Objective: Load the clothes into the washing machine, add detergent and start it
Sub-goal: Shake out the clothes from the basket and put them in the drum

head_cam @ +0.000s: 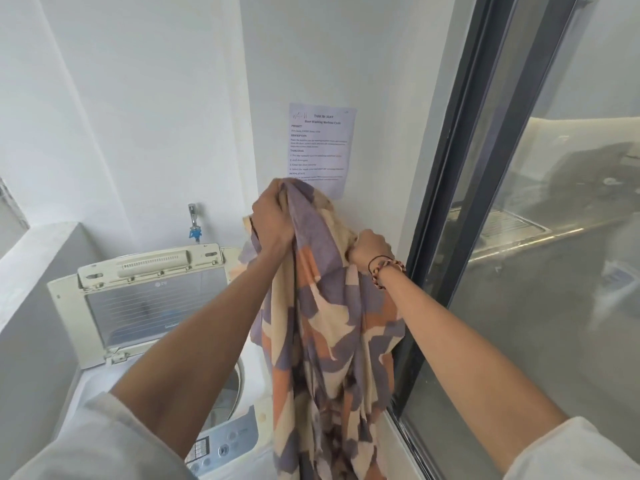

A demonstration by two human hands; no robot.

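Observation:
A long cloth [332, 341] patterned in purple, orange and cream hangs down in front of me. My left hand [273, 220] grips its top edge, held high against the wall. My right hand [370, 249], with a beaded bracelet at the wrist, clutches a bunch of the same cloth a little lower and to the right. The top-loading washing machine [100, 379] stands below at the left with its lid [152, 299] raised upright. Part of the drum opening [235, 386] shows behind my left forearm. The control panel [225, 445] is at the machine's near edge. No detergent is in view.
A printed task sheet [320, 143] is taped to the white wall ahead. A tap [194, 220] is fixed to the wall above the machine. A dark-framed sliding glass door [467, 202] runs along the right. A grey ledge [31, 271] borders the machine at the left.

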